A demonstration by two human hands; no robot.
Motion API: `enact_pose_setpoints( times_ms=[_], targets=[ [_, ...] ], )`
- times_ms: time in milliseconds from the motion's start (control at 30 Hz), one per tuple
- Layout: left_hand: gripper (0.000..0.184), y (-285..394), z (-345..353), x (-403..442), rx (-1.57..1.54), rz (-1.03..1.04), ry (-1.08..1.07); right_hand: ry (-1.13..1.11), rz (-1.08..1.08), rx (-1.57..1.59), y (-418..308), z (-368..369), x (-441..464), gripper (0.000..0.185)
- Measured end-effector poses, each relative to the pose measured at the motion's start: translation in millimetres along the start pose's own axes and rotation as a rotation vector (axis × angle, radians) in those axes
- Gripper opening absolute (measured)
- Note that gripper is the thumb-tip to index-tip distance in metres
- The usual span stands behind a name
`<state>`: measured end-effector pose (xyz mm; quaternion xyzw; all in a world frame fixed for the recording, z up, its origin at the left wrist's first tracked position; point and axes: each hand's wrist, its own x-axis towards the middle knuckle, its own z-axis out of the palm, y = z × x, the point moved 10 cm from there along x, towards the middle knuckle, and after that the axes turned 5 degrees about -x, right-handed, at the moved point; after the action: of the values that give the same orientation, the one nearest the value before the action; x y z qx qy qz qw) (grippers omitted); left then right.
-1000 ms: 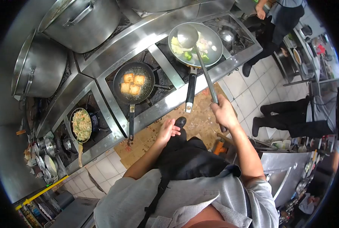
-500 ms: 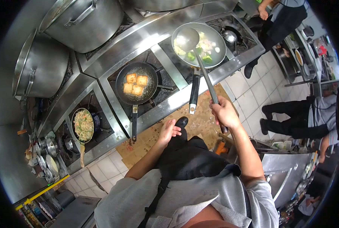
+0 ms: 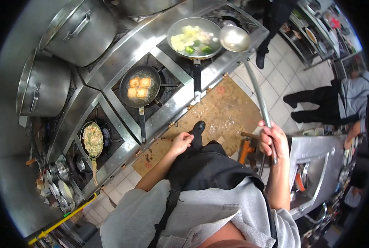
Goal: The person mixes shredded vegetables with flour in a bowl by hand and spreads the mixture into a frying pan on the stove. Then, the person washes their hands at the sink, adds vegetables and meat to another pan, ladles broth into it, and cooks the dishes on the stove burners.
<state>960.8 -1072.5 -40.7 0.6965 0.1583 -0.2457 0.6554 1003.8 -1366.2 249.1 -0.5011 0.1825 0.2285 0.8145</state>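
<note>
My right hand (image 3: pixel 273 144) is closed round the long handle of a steel ladle (image 3: pixel 235 39). The ladle's bowl hangs just right of a frying pan (image 3: pixel 197 72) that holds pale and green vegetable pieces (image 3: pixel 195 39). Nothing shows in my left hand (image 3: pixel 181 143), which is held low in front of the dark apron (image 3: pixel 201 167) with its fingers curled in. On the middle burner, a black frying pan (image 3: pixel 126 96) has several golden-brown square pieces (image 3: pixel 138 87) in bubbling oil. A third pan with a light handle (image 3: pixel 95 173) holds a chopped, rice-like mix (image 3: pixel 92 139).
Large steel pots (image 3: pixel 83 37) stand behind the burners. Stacked small pans (image 3: pixel 60 186) sit at the left. A steel counter (image 3: pixel 316 165) is close on my right. Co-workers' legs (image 3: pixel 312 97) show at the right and beyond the stove's far end.
The ladle has come out of the vegetable pan and moved right, past its rim. My right hand has shifted right and down, nearer my body. My left hand's fingers have curled in.
</note>
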Motion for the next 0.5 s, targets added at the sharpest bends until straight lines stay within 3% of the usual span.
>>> enact_pose_setpoints(
  times_ms=[33,67,167,267,367,500],
  targets=[
    [0.048,-5.7,-5.5,-9.6,0.351,-0.003,0.048,0.026,-0.040,0.014,3.0,-13.2,-23.2,0.017],
    [0.048,-11.3,-3.9,-18.4,0.365,0.001,0.031,0.056,-0.080,0.028,6.8,-28.1,-46.2,0.018],
    [0.051,-50.9,25.7,-32.5,0.846,0.055,-0.228,0.181,-0.171,0.084,26.2,-80.0,-122.2,0.019],
    [0.046,-78.9,42.4,-33.1,0.997,0.140,-0.337,0.425,-0.233,0.151,52.2,-125.8,-206.3,0.020],
    [0.044,-55.3,58.3,-49.6,1.031,0.152,-0.384,0.572,-0.307,0.158,69.5,-149.3,-270.0,0.020],
    [0.040,-66.8,61.3,-32.2,1.016,0.162,-0.373,0.925,-0.288,0.113,109.9,-185.8,-340.2,0.017]
  ],
)
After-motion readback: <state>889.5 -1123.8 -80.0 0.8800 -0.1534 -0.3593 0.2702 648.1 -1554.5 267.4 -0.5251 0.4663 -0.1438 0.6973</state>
